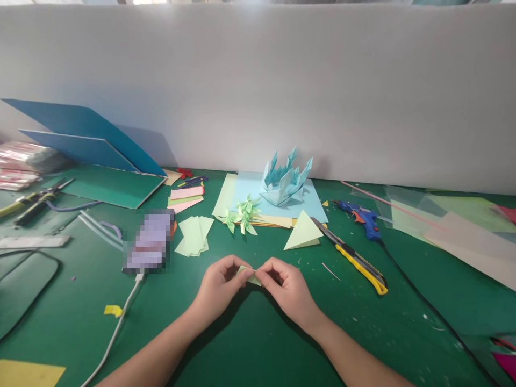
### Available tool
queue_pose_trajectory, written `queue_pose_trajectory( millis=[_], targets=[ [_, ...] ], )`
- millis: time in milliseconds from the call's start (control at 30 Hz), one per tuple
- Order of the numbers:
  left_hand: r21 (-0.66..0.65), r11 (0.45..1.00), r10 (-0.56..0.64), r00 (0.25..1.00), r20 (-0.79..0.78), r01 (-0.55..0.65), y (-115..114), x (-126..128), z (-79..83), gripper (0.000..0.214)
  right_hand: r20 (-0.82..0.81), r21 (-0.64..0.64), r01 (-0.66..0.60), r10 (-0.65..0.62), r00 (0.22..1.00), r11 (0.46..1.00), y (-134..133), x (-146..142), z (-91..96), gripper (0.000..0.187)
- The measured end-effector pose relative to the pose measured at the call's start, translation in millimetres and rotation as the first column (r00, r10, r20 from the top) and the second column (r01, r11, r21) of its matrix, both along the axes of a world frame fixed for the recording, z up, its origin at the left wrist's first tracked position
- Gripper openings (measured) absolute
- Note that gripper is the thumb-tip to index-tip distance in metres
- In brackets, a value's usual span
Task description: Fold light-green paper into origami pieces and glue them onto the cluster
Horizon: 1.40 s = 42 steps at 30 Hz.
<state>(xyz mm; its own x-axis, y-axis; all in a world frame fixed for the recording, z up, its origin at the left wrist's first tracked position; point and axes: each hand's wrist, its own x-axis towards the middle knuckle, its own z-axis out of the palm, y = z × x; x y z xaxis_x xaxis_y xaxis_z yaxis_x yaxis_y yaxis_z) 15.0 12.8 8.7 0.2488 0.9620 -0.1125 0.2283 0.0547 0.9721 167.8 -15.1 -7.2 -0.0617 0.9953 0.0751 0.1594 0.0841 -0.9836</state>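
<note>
Between my two hands, over the green table, is a small piece of pale green paper (253, 280). My left hand (220, 282) pinches its left side, and my right hand (284, 287) pinches the right side with thumb and forefinger. Fingers cover much of the paper, so its folds are hard to make out. Just beyond lie a folded pale green paper triangle (303, 232), several light green paper flowers (243, 214) and a fanned stack of pale green paper pieces (194, 236). A blue folded-paper piece with upright points (283, 183) stands farther back.
A yellow box cutter (357, 264) and a blue glue gun (365, 219) with a black cord lie to the right. A phone (150, 240), its white cable (121, 322) and pliers (38, 203) are on the left. Blue boards (92, 137) lean at the back left.
</note>
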Motion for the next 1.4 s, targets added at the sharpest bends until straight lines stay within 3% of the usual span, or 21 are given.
queue_pose_trajectory(
  millis=[300, 467, 633, 867, 1100, 1400],
  targets=[
    [-0.099, 0.995, -0.005, 0.988, 0.153, 0.020, -0.7, -2.2, 0.8, 0.029, -0.048, -0.014, -0.028, 0.027, 0.998, 1.000, 0.5, 1.4, -1.7, 0.023],
    [-0.096, 0.994, 0.069, 0.964, 0.256, -0.045, 1.2, -1.9, 1.6, 0.031, -0.088, 0.057, 0.061, -0.056, 0.995, 0.997, 3.6, 3.5, -4.4, 0.018],
    [-0.071, 0.995, 0.084, 0.953, 0.292, -0.067, 1.9, -0.5, -0.3, 0.031, -0.195, 0.013, 0.048, -0.045, 0.980, 0.999, 4.7, 3.6, -4.8, 0.014],
    [-0.163, 0.986, 0.082, 0.927, 0.367, -0.023, 0.4, -0.8, 3.3, 0.030, -0.291, -0.054, 0.005, -0.020, 0.957, 0.999, 4.4, 2.9, -5.3, 0.018],
    [-0.319, 0.940, 0.055, 0.868, 0.494, 0.122, 3.1, -4.6, 0.8, 0.026, -0.353, -0.130, -0.079, 0.029, 0.935, 0.988, 4.3, 4.6, -3.4, 0.023],
    [-0.249, 0.958, 0.011, 0.845, 0.535, 0.146, 0.0, -1.8, 0.7, 0.031, -0.436, -0.149, -0.176, 0.095, 0.895, 0.973, 4.4, 6.3, -3.6, 0.022]
  ],
)
